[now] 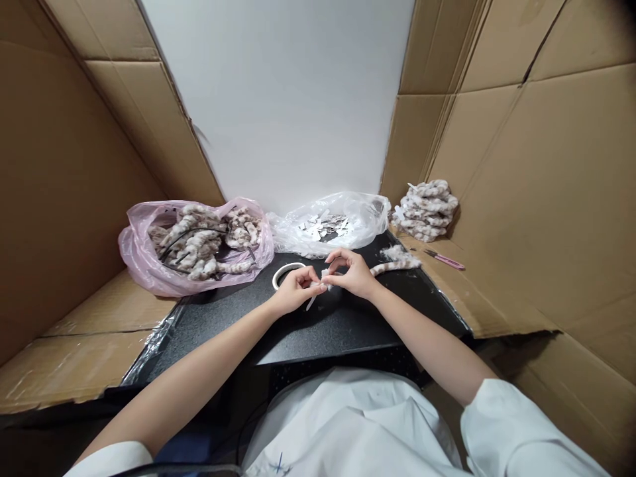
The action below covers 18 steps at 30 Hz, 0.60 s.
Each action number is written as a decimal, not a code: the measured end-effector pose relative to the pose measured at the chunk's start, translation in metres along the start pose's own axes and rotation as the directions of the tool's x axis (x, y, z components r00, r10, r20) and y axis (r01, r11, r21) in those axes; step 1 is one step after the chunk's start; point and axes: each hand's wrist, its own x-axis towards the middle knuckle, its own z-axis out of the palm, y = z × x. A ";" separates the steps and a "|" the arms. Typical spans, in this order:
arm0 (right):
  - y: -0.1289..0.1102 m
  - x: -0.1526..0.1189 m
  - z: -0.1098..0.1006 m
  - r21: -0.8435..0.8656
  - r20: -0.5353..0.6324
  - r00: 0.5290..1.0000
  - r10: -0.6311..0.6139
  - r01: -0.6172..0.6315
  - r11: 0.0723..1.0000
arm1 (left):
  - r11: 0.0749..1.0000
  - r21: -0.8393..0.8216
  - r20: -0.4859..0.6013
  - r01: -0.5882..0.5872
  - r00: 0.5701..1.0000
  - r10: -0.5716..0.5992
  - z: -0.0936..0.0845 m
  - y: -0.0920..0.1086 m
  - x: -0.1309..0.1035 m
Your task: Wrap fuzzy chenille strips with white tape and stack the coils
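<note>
Over the front of the black table, my left hand (pixel 297 290) and my right hand (pixel 352 273) meet, thumbs and fingers pinched. Between them is the pale end of a fluffy striped tail (pixel 396 266), whose brown-and-white length shows behind my right hand. A narrow white strip (pixel 311 303) pokes out below my left fingers. My right thumb and forefinger close on a small white piece (pixel 324 272), perhaps tape. Just behind my left hand lies a white roll of tape (pixel 279 273), partly covered by it. The fingers hide the exact grip.
A pink plastic bag (pixel 134 255) of fluffy striped tails with black wires stands left. A clear bag (pixel 368 211) holds many small white pieces. More striped tails (pixel 428 211) are piled back right, near a pink-handled cutter (pixel 450 262). Cardboard walls (pixel 541 199) enclose the black table (pixel 218 331).
</note>
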 end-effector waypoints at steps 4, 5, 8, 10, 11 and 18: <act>-0.002 -0.004 0.004 -0.025 0.028 0.999 0.018 -0.018 1.000 | 0.999 0.004 0.023 0.053 0.998 -0.053 -0.004 0.000 0.002; -0.002 -0.005 0.005 -0.042 0.030 1.000 0.009 -0.007 0.999 | 0.999 0.016 0.018 0.049 0.999 -0.049 -0.004 0.000 0.003; -0.003 -0.006 0.005 -0.101 0.034 0.999 -0.042 0.045 0.994 | 0.998 0.058 -0.014 0.030 0.999 -0.029 -0.005 -0.001 0.005; -0.004 -0.006 0.004 -0.117 0.027 0.997 -0.072 0.075 0.990 | 0.998 0.064 -0.058 0.020 0.998 -0.017 -0.004 0.001 0.006; -0.005 -0.005 0.004 -0.121 0.020 0.996 -0.085 0.087 0.989 | 0.998 0.054 -0.080 0.020 0.997 -0.016 -0.003 0.002 0.007; -0.004 -0.004 -0.001 -0.140 0.033 0.991 -0.130 0.133 0.981 | 0.983 -0.155 -0.088 0.100 0.989 -0.115 -0.002 0.018 0.004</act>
